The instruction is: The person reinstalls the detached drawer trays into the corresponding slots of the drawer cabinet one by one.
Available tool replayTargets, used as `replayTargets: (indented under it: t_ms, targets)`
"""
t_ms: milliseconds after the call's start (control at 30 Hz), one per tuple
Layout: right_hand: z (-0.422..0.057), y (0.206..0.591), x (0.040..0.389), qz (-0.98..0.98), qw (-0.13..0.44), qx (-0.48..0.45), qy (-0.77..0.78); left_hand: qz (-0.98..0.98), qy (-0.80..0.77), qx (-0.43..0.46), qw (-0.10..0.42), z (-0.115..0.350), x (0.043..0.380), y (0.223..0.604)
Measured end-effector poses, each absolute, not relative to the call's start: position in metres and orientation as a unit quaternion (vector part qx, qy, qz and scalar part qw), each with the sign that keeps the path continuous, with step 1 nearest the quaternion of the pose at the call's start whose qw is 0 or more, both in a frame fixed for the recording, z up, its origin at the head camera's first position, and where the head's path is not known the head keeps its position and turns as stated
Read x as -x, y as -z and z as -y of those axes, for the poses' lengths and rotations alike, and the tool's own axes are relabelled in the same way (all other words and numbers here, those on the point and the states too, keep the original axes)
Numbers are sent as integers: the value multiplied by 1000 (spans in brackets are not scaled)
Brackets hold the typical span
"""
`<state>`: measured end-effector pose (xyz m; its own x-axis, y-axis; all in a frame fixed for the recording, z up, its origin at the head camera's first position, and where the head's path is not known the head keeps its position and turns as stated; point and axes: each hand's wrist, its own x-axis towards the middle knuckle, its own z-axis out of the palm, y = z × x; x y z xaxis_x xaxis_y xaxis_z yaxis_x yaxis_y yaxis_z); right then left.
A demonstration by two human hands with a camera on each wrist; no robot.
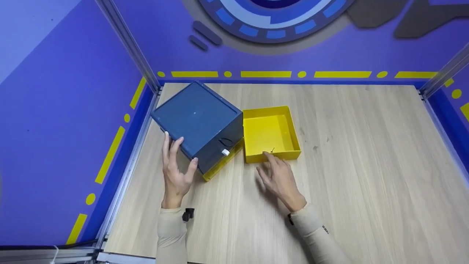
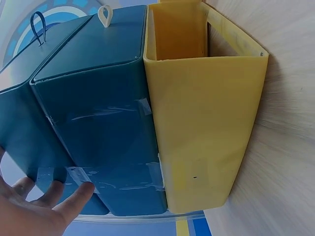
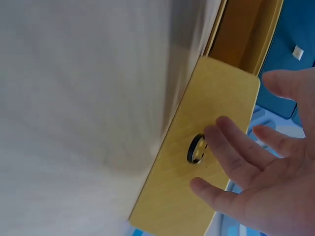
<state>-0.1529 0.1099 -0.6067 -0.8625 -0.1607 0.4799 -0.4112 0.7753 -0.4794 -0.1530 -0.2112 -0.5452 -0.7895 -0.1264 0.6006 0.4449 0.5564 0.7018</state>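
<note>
Hands are well apart, neither clamped on anything. Left hand: fingers spread and mostly straight, fingertips at the near side of the blue drawer cabinet, thumb by its near front corner. How hard it presses, can't tell. Right hand: fingers extended and loosely spread at the front wall of the yellow drawer, right by the black loop handle. Not hooked through the loop as far as visible; can't confirm contact.

Yellow drawer is fully out, flat on the wood-grain table, just right of the cabinet, loop side toward the person. Its far left corner sits right at the cabinet's right corner; touching or not, can't tell.

Cabinet: two blue units stacked on a yellow shell, whole stack angled relative to the table edge. Shell has its opening exposed, hollow inside. Blue fronts are closed: dark loop on the upper, white loop on the lower. Clear tape on the side walls.

Around: purple wall panels with yellow dashes, aluminium profile at the corner. Beige sleeves on both arms.
</note>
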Motion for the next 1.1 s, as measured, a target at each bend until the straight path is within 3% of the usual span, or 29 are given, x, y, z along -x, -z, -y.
replayTargets:
  t_ms: [400,1100]
  targets:
    - [-123,607,158,919,248,-101,-288,826,464,94,306,211,154,547]
    - [-130,606,162,931,238,-21,-278,826,460,98,312,212,154,547]
